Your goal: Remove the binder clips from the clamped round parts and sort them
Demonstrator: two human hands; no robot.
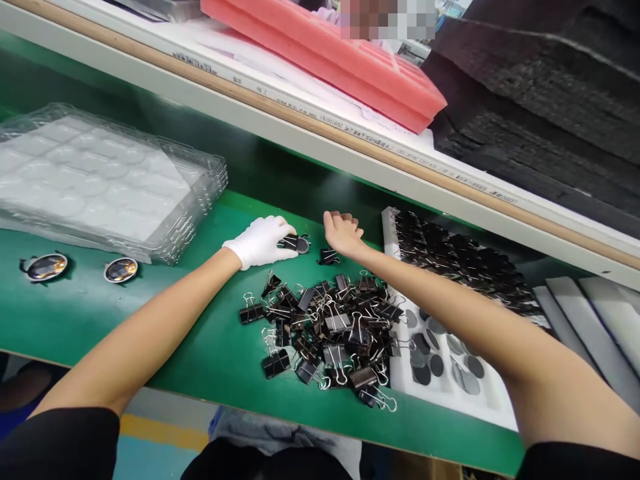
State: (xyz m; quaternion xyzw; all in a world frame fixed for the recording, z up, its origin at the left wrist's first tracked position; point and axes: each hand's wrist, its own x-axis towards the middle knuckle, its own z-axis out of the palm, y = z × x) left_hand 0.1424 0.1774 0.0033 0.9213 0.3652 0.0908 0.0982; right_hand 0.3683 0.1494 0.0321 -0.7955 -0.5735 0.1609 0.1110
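Note:
My left hand, in a white glove, is closed on a black binder clip by a small dark round piece. Whether the clip grips that piece cannot be made out. My bare right hand is raised just to the right, its fingers loosely extended and nothing visible in them. Below it lies a single binder clip on the green tabletop. Nearer to me spreads a heap of black binder clips with silver wire handles.
Clear plastic trays are stacked at left, with two oval shiny pieces in front. A white foam tray at right holds dark discs and rows of clipped pieces. Behind runs a ledge with pink foam.

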